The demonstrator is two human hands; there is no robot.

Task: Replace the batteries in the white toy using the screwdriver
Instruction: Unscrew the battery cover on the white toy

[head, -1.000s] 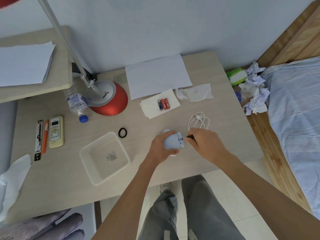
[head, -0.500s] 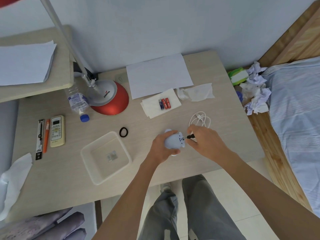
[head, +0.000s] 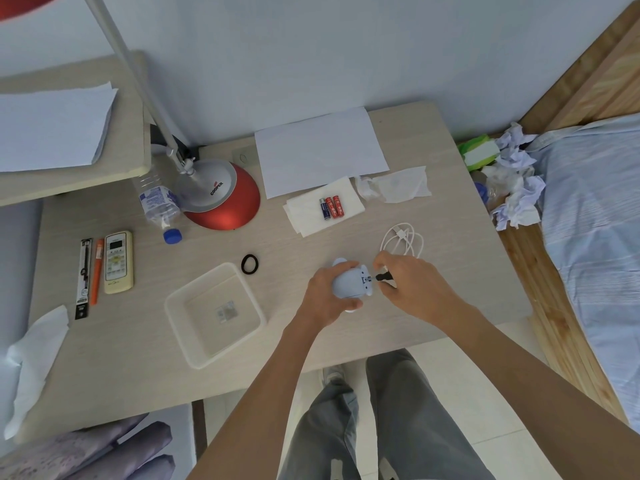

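Tray: the clear tray (head: 172, 308) sits left of centre. Something small and pale (head: 225, 311) lies in it, maybe a removed part, but it's too blurred to call.
Spare batteries: three batteries (head: 331, 207) wait on a white tissue above centre, well apart from the action and untouched.
Left hand: the left hand (head: 323, 297) is wrapped over the toy from the left, fingers curled round its body, pinning it to the table (head: 138, 358).
Toy: the white toy (head: 348, 284) is at centre frame, near the table's front edge, its small fitting turned to the right.
Screwdriver: the black screwdriver (head: 382, 277) lies level, its tip at that fitting.
Right hand: the right hand (head: 412, 289) has fingers pinched narrow on the handle, index arched over the top.
Change: barely any over the last second. Toy and both hands hold their spots, and only the right fingers have re-set on the handle.
Meaning: that reads as turning in progress, so I'd say the screw step is under way. Whether it's loosening or tightening, I can't tell.
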